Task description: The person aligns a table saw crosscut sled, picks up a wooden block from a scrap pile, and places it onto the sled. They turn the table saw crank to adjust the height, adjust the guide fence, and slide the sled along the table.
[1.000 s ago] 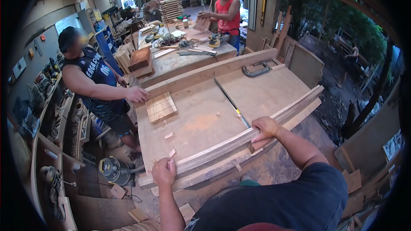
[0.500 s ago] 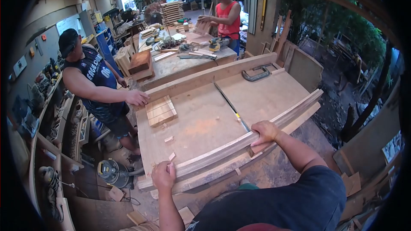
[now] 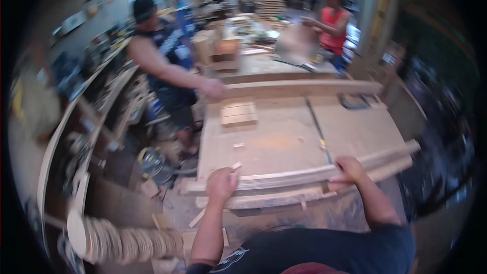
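A long wooden plank (image 3: 284, 178) lies along the near edge of the workbench (image 3: 276, 155). Around its left part my left hand (image 3: 221, 183) is closed, a small wood offcut (image 3: 237, 165) just beyond the fingers. Farther right, my right hand (image 3: 350, 170) grips the same plank; a short reddish-brown wood piece (image 3: 336, 186) shows just below that hand. The bar clamp (image 3: 317, 129) runs across the bench, its near end close to my right hand. Motion blur softens the fingers of both hands.
A squared wood block (image 3: 238, 114) sits at the bench's far left, and a C-clamp (image 3: 357, 102) at its far right. One co-worker (image 3: 170, 53) touches the far board (image 3: 304, 89); another (image 3: 335, 25) stands behind. A shop vacuum (image 3: 154, 165) and stacked wooden discs (image 3: 127, 241) are at left.
My view has swung left, so the bench and people appear farther right, and the stacked discs have come into sight. Both hands stay on the plank.
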`<act>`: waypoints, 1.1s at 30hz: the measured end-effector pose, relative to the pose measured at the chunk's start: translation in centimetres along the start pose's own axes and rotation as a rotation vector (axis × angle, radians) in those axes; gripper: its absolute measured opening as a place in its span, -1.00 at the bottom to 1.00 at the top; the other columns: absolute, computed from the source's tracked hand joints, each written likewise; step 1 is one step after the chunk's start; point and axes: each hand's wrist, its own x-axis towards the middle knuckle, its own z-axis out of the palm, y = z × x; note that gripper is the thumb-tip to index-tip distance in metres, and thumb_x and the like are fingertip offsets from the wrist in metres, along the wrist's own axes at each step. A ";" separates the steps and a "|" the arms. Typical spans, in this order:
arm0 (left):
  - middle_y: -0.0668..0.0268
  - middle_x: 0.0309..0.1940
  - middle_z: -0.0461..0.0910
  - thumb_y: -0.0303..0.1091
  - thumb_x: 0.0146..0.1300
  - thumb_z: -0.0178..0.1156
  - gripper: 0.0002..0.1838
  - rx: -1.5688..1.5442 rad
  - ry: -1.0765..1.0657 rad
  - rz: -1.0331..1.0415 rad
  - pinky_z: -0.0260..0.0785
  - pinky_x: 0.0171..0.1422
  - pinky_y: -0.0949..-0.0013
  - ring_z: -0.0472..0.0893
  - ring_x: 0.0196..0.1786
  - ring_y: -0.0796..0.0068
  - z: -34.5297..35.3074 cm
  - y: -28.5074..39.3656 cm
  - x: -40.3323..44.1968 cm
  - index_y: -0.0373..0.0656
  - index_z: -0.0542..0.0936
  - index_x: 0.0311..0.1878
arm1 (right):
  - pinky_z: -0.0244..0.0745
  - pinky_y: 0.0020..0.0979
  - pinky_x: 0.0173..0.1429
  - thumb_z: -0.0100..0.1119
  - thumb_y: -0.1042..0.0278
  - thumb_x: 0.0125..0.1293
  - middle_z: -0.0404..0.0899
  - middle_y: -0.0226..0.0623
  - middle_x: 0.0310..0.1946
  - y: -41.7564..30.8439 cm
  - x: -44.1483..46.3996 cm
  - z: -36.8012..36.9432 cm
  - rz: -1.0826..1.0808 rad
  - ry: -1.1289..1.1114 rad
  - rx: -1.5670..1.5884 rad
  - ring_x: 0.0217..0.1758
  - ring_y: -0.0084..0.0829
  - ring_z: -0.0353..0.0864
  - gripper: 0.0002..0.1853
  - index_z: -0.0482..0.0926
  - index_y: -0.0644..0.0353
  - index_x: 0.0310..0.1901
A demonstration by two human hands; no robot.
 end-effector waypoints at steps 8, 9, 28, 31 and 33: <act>0.21 -0.28 0.67 -0.05 0.26 0.18 -0.73 0.000 -0.066 -0.092 0.46 -0.04 0.06 0.63 -0.14 0.11 0.1 -0.7 -0.6 -0.01 0.66 -0.19 | 0.35 -0.14 -0.34 0.56 0.03 -0.30 0.40 -0.18 -0.55 1.2 0.4 1.6 0.031 0.026 0.079 -0.48 -0.10 0.40 -0.43 0.38 0.18 -0.42; 0.20 -0.27 0.67 -0.04 0.26 0.17 -0.72 0.021 -0.099 -0.104 0.46 -0.02 0.06 0.64 -0.13 0.12 -0.6 -0.4 -0.5 -0.02 0.66 -0.20 | 0.35 -0.15 -0.35 0.54 0.08 -0.26 0.38 -0.18 -0.56 1.2 0.4 1.7 0.031 0.029 0.081 -0.49 -0.11 0.39 -0.46 0.37 0.18 -0.40; 0.17 -0.19 0.65 -0.04 0.17 0.27 -0.66 -0.008 -0.305 -0.007 0.36 0.19 0.09 0.58 0.03 0.11 10.4 18.9 -1.1 -0.04 0.62 -0.10 | 0.44 -0.11 0.19 0.40 0.23 0.10 0.58 -0.01 0.00 3.3 -2.9 -0.7 -0.279 0.078 0.170 0.08 0.01 0.55 -0.52 0.54 0.24 0.04; 0.12 0.10 0.55 -0.12 0.17 0.27 -0.56 0.001 -0.153 0.075 0.24 0.36 0.05 0.44 0.26 0.05 12.8 24.6 -4.9 -0.04 0.55 0.11 | 0.44 -0.13 0.23 0.39 0.24 0.12 0.57 -0.01 0.05 9.9 -4.8 -0.5 -0.330 0.148 0.175 0.12 0.01 0.54 -0.49 0.52 0.24 0.10; 0.06 0.38 0.29 -0.18 0.18 0.27 -0.39 0.126 -0.025 0.042 0.03 0.53 0.02 0.22 0.45 -0.02 13.6 29.0 -9.5 -0.01 0.41 0.32 | 0.42 -0.14 0.27 0.38 0.24 0.14 0.56 -0.01 0.09 12.9 -6.1 -1.3 -0.281 0.064 0.193 0.16 0.01 0.53 -0.47 0.50 0.24 0.13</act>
